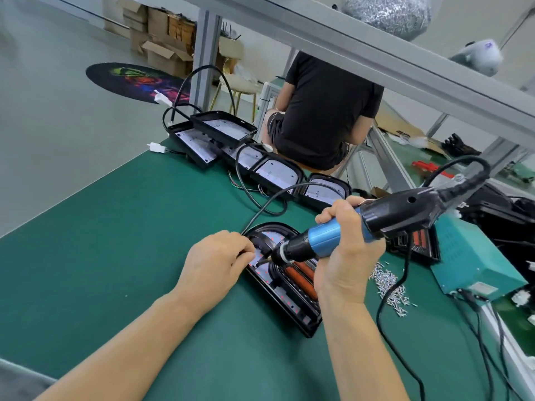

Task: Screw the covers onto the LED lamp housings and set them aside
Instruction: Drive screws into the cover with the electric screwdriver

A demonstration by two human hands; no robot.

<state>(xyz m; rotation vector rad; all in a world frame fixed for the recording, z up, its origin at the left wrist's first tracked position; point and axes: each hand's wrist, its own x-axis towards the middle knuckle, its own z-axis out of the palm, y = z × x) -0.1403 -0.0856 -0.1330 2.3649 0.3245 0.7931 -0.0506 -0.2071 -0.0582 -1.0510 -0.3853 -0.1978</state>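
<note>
Our right hand is clamped round the driver, its tip down on the housing lying on the mat before us. Left hand fingers are pinched together at the tip, apparently steadying a screw. A tilted bit could slip and nick those fingers or cross-thread the screw.

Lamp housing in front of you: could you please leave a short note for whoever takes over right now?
Right hand grips the screwdriver, its tip down inside the housing on the mat.
Left hand steadies the housing at the tip, fingers pinched; whether they hold a screw cannot be told.
Loose screws lie right of it, beside the power box.
More lamps are stacked at the far edge.
Left: finish this one's screws, set it aside.
</note>
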